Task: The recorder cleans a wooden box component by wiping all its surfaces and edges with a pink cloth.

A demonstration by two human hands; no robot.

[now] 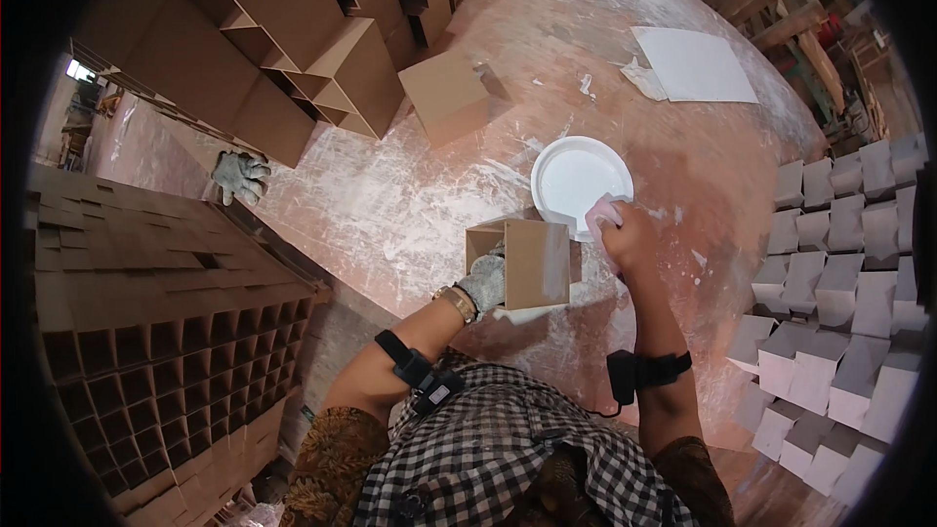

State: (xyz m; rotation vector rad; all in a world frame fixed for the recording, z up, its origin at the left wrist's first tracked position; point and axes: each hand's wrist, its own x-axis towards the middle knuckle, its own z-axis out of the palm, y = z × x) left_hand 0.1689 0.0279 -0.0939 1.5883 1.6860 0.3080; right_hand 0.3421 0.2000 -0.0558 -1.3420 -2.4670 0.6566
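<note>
A small brown board box (536,263), open at its left end, is held up over the worktable in front of me. My left hand (485,283), in a grey knit glove, reaches into that open end and grips it; the fingers inside are partly hidden. Pale smears show on the box's right-hand side. Just behind it stands a round white basin (576,151) with white liquid in it. My bare right hand (630,237) is closed on a soft pink sponge (602,217) at the basin's near right rim.
Brown boxes (361,78) are stacked at the far left, with one loose box (445,98) beside them. A grey glove (241,177) lies at the table's left edge. More boxes (176,351) are piled at left. White-coated boxes (839,283) stand at right; a white sheet (696,64) lies farther back.
</note>
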